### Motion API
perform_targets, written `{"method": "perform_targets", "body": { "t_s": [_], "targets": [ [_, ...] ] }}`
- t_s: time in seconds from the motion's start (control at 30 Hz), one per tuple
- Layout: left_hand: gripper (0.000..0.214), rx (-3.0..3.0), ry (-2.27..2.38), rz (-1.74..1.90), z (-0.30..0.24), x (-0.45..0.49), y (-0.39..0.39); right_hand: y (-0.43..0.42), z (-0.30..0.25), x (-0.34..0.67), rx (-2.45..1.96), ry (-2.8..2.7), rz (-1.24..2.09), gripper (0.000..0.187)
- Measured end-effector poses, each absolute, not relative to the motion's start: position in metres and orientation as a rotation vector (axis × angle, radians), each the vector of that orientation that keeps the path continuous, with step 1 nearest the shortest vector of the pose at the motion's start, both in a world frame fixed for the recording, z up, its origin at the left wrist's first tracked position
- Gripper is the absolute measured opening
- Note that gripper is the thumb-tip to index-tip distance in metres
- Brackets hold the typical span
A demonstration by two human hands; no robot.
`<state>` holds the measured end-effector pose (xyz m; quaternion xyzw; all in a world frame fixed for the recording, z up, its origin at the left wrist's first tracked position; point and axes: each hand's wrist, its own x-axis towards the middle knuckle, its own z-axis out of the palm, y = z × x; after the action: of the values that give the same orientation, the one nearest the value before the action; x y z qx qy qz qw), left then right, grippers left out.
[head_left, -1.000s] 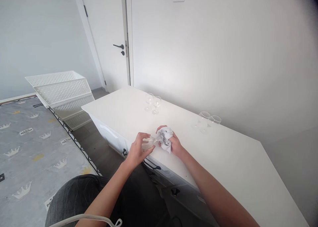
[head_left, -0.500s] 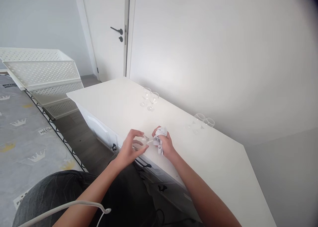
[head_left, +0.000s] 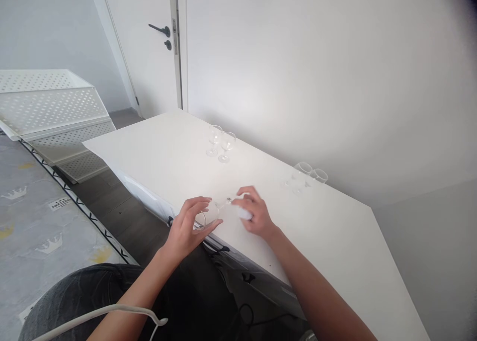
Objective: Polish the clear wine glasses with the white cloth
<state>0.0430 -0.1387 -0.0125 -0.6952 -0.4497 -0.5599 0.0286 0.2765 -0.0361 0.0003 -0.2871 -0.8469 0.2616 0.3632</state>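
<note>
A: Where is the clear stemmed drinking glass (head_left: 211, 213)?

B: In the person's left hand (head_left: 188, 224), above the near edge of the white-topped cabinet (head_left: 335, 241). It's tipped on its side, rim towards eight o'clock, stem towards two.

A: How is that hand set?

B: Partly open and rounded about the bowl, the fingers over it and the thumb under it.

A: And the right hand (head_left: 259, 214)?

B: At three o'clock from the glass, half curled around a crumpled white fabric cloth (head_left: 245, 213). It's blurred, and most of the cloth is hidden by the fingers. The fingertips are close by the stem end; I can't tell whether they touch it.

A: What else is on the cabinet?

B: Seen from that glass, two clear balloon-shaped glasses (head_left: 227, 142) stand upright side by side at twelve o'clock. Two clear wide-rimmed glasses (head_left: 302, 171) stand near the wall at two o'clock.

A: And further off?

B: A white door with a black lever handle (head_left: 160, 30) at eleven, a white perforated open bin (head_left: 55, 107) at ten, and a grey crown-patterned mattress (head_left: 22, 216) at nine.
</note>
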Motion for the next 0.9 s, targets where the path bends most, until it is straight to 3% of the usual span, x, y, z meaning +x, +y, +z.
{"method": "perform_targets", "body": {
  "t_s": [0.1,0.27,0.57,0.73,0.9],
  "targets": [
    [0.066,-2.106,-1.469,-1.809,-0.013,0.044,-0.140,-0.048,0.002,0.269,-0.623,-2.611,0.447,0.051],
    [0.076,-2.114,-1.450,-1.742,-0.013,0.045,-0.140,-0.061,0.003,0.254,-0.665,-2.750,0.248,0.052],
    [0.066,-2.221,-1.676,-1.864,0.010,0.052,-0.123,-0.052,0.003,0.248,-0.730,-2.790,0.212,0.049],
    [0.079,-2.255,-1.700,-1.986,0.010,0.047,-0.121,-0.050,0.007,0.248,-0.852,-2.798,0.252,0.061],
    [0.036,-2.193,-1.808,-1.697,-0.001,0.028,-0.116,-0.042,0.009,0.253,-1.067,-2.753,0.228,0.065]
  ]
}}
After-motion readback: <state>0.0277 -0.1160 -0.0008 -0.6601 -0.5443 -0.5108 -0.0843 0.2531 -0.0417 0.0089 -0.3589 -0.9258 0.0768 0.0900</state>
